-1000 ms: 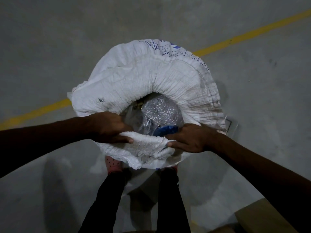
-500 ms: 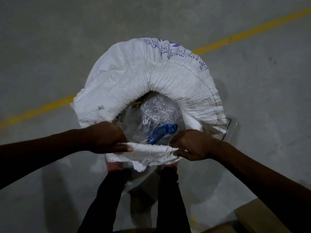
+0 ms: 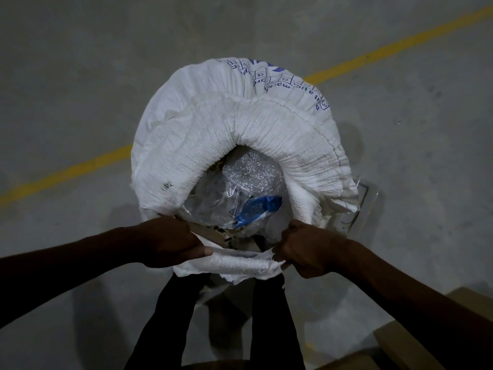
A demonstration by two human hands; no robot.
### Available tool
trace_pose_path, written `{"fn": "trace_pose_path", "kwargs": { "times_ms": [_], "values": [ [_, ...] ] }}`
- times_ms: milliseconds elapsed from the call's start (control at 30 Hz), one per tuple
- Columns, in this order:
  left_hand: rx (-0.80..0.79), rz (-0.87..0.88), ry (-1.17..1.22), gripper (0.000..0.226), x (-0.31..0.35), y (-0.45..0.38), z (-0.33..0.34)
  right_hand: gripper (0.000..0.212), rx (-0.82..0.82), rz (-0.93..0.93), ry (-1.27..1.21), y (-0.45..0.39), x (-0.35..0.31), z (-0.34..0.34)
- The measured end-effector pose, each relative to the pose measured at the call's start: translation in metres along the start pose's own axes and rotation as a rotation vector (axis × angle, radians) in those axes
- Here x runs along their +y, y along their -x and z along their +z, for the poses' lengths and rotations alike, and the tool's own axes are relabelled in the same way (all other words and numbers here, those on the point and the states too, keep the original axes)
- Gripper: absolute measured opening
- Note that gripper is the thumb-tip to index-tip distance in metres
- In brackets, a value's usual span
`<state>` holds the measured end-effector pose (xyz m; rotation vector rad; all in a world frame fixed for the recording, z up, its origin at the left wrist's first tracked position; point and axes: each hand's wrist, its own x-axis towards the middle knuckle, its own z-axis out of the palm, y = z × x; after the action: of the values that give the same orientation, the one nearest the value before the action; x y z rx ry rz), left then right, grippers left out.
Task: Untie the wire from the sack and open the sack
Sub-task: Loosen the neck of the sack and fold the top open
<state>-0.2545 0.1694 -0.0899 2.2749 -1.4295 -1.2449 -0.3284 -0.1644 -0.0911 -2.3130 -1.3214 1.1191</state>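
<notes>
A white woven sack (image 3: 240,129) with blue print stands upright on the floor in front of me, its mouth open and its top rolled down into a thick collar. Inside lie clear plastic bags of small shiny pieces (image 3: 248,174) and a blue wrapper (image 3: 260,209). My left hand (image 3: 170,243) grips the near rim of the sack on its left side. My right hand (image 3: 306,248) grips the same near rim on its right side, and the rim is stretched between them. No wire shows anywhere.
The floor is bare grey concrete with a yellow painted line (image 3: 394,49) running diagonally behind the sack. My two dark-trousered legs (image 3: 170,324) stand right below the sack. A cardboard box corner (image 3: 416,340) sits at the lower right.
Both hands have pulled the near rim of the sack toward me and further apart. The mouth is wider, showing more of the plastic bags and the blue wrapper.
</notes>
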Motion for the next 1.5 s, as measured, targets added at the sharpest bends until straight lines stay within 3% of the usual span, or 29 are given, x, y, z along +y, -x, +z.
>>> {"fn": "trace_pose_path", "kwargs": {
  "times_ms": [100, 167, 267, 400, 500, 567, 667, 733, 833, 900, 1033, 1133, 1233, 1333, 1500],
  "values": [
    [0.150, 0.128, -0.193, 0.077, 0.002, 0.003, 0.012, 0.040, -0.142, 0.050, 0.101, -0.001, -0.001, 0.003],
    [0.304, 0.243, -0.385, 0.047, 0.003, 0.004, 0.024, 0.046, -0.181, 0.055, 0.126, -0.004, -0.003, 0.003],
    [0.326, 0.293, -0.335, 0.023, 0.005, 0.003, 0.032, 0.053, -0.112, 0.053, 0.118, -0.008, -0.002, 0.004],
    [0.313, 0.268, -0.217, 0.043, 0.002, 0.000, 0.029, 0.035, 0.093, 0.074, 0.052, -0.009, 0.001, 0.011],
    [0.303, 0.224, -0.228, 0.038, 0.001, 0.000, 0.026, 0.021, 0.184, 0.094, -0.061, -0.010, 0.001, 0.011],
    [0.284, 0.235, -0.204, 0.035, 0.004, 0.000, 0.024, 0.026, 0.172, 0.094, -0.111, -0.012, 0.001, 0.009],
    [0.136, 0.170, -0.097, 0.043, 0.010, -0.004, 0.015, 0.037, 0.178, 0.094, -0.140, -0.013, 0.001, 0.006],
    [0.201, 0.175, -0.104, 0.044, 0.011, -0.007, 0.012, 0.042, 0.188, 0.098, -0.151, -0.013, 0.002, 0.005],
    [0.132, 0.118, -0.049, 0.048, 0.009, -0.011, 0.013, 0.034, 0.238, 0.090, -0.190, -0.015, 0.001, 0.000],
    [0.217, 0.130, -0.061, 0.046, 0.009, -0.015, 0.014, 0.028, 0.296, 0.070, -0.171, -0.017, 0.000, -0.004],
    [0.088, 0.001, 0.106, 0.074, 0.011, -0.026, 0.002, 0.049, 0.267, 0.205, -0.279, -0.026, 0.003, -0.010],
    [0.238, -0.063, 0.296, 0.087, 0.012, -0.042, -0.015, 0.054, 0.254, 0.310, -0.456, -0.038, 0.008, -0.020],
    [0.343, -0.197, 0.409, 0.075, 0.006, -0.064, -0.034, 0.040, 0.403, 0.424, -0.616, -0.052, 0.016, -0.029],
    [0.497, -0.218, 0.511, 0.055, -0.005, -0.087, -0.054, 0.029, 0.638, 0.583, -0.744, -0.065, 0.025, -0.029],
    [0.616, -0.104, 0.458, 0.056, -0.033, -0.113, -0.069, 0.056, 0.965, 0.783, -1.032, -0.093, 0.032, -0.038]
  ]
}}
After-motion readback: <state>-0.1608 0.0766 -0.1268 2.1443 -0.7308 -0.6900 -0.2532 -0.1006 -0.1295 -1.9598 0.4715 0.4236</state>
